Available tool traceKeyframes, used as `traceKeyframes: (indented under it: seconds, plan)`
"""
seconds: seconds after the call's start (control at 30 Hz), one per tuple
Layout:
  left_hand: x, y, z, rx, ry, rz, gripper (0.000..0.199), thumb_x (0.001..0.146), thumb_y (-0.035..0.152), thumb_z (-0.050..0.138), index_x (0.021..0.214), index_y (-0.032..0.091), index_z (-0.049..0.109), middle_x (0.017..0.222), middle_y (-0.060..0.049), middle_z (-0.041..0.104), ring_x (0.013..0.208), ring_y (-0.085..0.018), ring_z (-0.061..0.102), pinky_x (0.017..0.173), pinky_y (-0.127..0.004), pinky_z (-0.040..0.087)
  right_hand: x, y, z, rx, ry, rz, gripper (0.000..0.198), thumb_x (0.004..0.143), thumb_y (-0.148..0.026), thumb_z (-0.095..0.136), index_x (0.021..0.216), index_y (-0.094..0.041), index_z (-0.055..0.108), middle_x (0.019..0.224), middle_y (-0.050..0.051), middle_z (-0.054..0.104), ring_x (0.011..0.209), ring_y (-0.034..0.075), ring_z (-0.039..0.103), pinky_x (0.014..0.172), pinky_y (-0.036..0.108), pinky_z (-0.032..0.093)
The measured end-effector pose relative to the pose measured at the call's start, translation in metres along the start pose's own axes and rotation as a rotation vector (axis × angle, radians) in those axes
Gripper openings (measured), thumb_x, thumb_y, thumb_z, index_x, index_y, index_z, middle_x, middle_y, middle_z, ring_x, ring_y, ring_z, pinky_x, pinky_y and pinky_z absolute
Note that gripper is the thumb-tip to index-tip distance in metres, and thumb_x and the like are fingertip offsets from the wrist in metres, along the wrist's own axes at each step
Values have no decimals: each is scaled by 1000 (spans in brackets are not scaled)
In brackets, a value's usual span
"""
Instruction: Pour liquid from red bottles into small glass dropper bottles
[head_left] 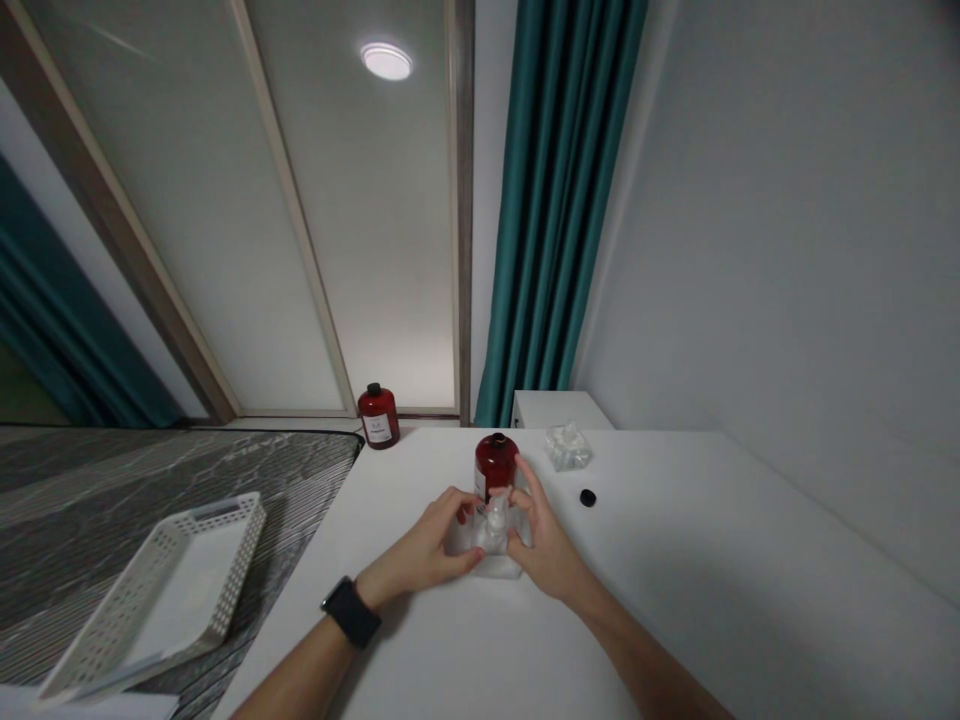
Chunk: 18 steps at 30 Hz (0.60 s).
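Observation:
My left hand (pixel 435 545) and my right hand (pixel 541 545) are closed from both sides around a clear plastic bag (pixel 493 527) with a gathered top, low over the white table (pixel 420 660). What the bag contains is too blurred to tell. Just behind it stands an upright dark red bottle (pixel 496 460), its neck uncapped and its label partly hidden. One finger of my right hand reaches up beside this bottle. A small black cap (pixel 587 497) lies to the right.
A second red bottle (pixel 379 417), black-capped, stands at the table's far left corner. Another crumpled clear bag (pixel 568 446) sits near the back edge. On the grey surface at left rests a white perforated basket (pixel 244 560). Behind the table is a white cabinet (pixel 559 408).

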<state>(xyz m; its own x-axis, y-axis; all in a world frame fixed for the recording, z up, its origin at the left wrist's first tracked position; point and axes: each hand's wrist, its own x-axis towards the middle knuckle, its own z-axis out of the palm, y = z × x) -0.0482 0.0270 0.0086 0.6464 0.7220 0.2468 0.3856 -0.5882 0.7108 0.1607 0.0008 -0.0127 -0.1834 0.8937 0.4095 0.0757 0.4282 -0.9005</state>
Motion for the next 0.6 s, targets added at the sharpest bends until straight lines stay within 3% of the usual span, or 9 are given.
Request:
traceKeyframes:
  seconds: [0.13,0.27,0.4,0.6]
  plan:
    - [0,2,-1,1,-2,-14,45,83,31,65,123,20,48,111,-8,54,100,-24,53,93,-42,44,0,2,1,-54,48,-37,94,73,-6,54,154,-32,14,107,3,56,110,20,56,110,46,34]
    - [0,4,0,-1,-1,-16,46,83,32,65,123,20,48,112,-8,54,100,-25,53,93,-42,44,0,1,1,-40,-8,-29,96,75,-5,54,155,-31,8,113,5,59,113,20,56,110,47,34]
    - [0,5,0,5,0,-24,45,83,33,65,123,20,49,113,-8,55,100,-25,53,93,-42,45,-1,0,1,-77,32,-36,93,77,-9,58,155,-32,12,107,4,57,110,21,57,111,48,34]
    - [1,4,0,0,4,-12,46,82,32,64,124,20,49,114,-8,55,100,-24,53,93,-41,45,-2,0,0,-35,6,-55,87,85,-16,57,156,-30,8,115,6,60,116,22,56,113,50,32]
